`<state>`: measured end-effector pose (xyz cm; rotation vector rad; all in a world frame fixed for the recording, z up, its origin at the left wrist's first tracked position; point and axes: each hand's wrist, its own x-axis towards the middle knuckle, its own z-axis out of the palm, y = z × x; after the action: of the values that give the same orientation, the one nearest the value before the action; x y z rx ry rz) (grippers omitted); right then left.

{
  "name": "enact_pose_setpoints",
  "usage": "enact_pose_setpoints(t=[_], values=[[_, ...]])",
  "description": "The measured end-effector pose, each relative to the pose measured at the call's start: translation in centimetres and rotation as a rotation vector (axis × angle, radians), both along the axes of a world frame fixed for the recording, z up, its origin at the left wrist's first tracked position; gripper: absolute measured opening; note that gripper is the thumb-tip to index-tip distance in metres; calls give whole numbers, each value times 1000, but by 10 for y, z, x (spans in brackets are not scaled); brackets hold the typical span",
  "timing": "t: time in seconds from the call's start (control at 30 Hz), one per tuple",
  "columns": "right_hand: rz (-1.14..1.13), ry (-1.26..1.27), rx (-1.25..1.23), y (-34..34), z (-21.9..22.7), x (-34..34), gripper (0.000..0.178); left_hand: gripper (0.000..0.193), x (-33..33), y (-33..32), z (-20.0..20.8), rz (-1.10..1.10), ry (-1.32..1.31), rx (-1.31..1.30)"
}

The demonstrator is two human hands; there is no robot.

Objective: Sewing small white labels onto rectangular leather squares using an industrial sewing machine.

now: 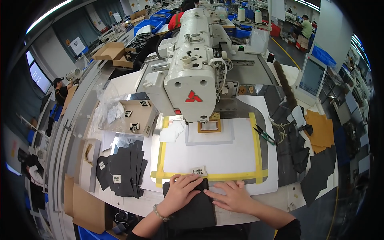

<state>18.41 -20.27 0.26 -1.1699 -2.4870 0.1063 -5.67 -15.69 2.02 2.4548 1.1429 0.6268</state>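
Fabric (198, 210) nearside of the label (197, 171), left fingers (191, 185) loosely spread on it, right fingers (215, 195) unclenched at its edge; light, even pressure should keep it flat.

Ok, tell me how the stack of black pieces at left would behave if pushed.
The black stack would probably slide apart, since its layers lie fanned. Each piece looks thin, so likely light. Lying flat, it seems unlikely to tip.
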Motion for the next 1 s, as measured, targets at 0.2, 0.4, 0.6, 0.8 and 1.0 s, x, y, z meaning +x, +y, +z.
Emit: enact_pose_setpoints(t=[0.2,0.4,0.6,0.8,1.0], values=[[-8,10,7,0,-2,-1,50,32,-5,2,-4,-33,-58,28],[175,311,144,-7,9,-1,50,27,-18,12,34,-271,-321,-127],[359,308,185,-7,9,-10,61,27,17,36,86,-430,-370,186],[-464,1067,-230,24,14,29,57,55,59,54,88,-322,-282,465],[-547,1552,-805,51,17,68,76,61,100,96,13,-445,143,574]])
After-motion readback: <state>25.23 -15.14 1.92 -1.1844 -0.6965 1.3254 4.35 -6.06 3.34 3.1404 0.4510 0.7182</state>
